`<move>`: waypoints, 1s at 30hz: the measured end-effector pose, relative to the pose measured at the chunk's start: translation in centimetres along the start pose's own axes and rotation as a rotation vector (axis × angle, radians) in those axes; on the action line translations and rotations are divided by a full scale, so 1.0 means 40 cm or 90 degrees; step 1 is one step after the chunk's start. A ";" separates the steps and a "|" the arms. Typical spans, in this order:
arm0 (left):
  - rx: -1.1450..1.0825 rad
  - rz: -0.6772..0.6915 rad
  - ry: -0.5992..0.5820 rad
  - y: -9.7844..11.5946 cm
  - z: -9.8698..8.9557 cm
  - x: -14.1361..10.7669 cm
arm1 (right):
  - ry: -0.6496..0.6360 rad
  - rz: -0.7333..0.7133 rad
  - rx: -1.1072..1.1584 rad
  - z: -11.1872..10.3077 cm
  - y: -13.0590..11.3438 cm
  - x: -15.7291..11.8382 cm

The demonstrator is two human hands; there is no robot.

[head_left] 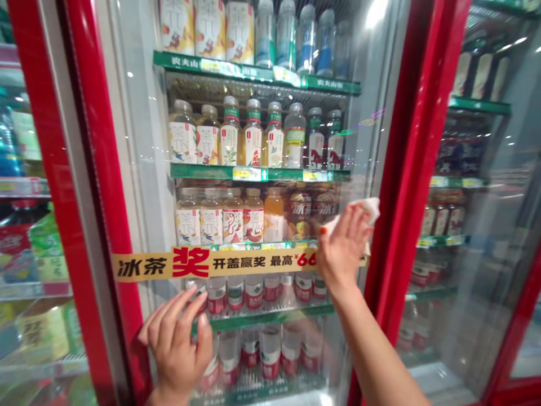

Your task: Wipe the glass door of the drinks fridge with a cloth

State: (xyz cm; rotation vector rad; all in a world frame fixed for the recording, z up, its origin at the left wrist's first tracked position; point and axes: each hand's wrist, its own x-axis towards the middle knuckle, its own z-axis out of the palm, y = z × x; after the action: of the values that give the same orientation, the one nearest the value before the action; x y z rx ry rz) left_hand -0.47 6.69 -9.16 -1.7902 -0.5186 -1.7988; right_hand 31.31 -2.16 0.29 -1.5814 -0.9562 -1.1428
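The right hand (343, 248) grasps a white cloth (367, 210) against the glass door (135, 141), right of centre. The left hand (175, 338), fingers spread open, rests lower left. Bottled teas (253, 135) line the shelves behind.

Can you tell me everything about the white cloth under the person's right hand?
The white cloth looks soft and crumpled, and no pattern shows on it. Most of it is hidden under the right hand, with bits poking out past the fingers, the biggest at the top right. It seems to be pressed flat against the glass of a red-framed drinks fridge door. I can't tell whether it is wet or dry.
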 end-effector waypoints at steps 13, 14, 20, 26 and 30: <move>0.071 0.062 -0.091 -0.127 0.108 0.382 | -0.037 -0.142 -0.019 -0.050 0.006 0.222; 0.074 0.061 -0.083 -0.128 0.112 0.378 | -0.061 -0.242 -0.011 -0.050 -0.015 0.203; 0.069 0.074 -0.076 -0.120 0.117 0.374 | -0.232 -0.646 -0.007 -0.084 -0.021 0.299; 0.053 0.059 -0.070 -0.120 0.122 0.374 | -0.019 -0.204 0.015 -0.060 -0.102 0.511; 0.016 0.038 -0.036 -0.125 0.128 0.360 | -0.144 -0.705 0.038 -0.016 -0.220 0.251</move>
State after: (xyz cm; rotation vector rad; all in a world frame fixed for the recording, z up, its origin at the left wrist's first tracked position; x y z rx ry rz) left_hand 0.91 12.21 5.90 -1.8243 -0.5033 -1.6990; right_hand 25.58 0.22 12.13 -1.0954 -2.1252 -1.6239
